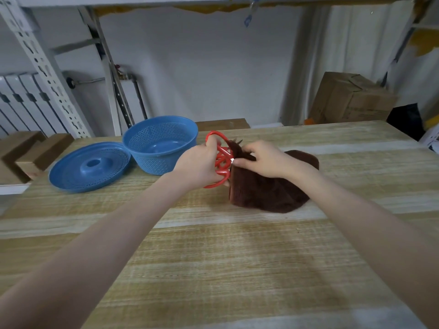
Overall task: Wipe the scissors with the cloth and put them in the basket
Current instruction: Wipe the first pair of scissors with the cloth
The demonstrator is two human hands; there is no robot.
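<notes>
While the lid and blue basket sit on the table at left, left hand grips the red scissors by the handles, fingers curled, just beside the basket; right hand pinches the brown cloth over the blades. Cardboard box print: unreadable.

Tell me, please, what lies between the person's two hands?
Head view: the red handles of the scissors and a fold of the brown cloth lie between the left hand and right hand.
</notes>
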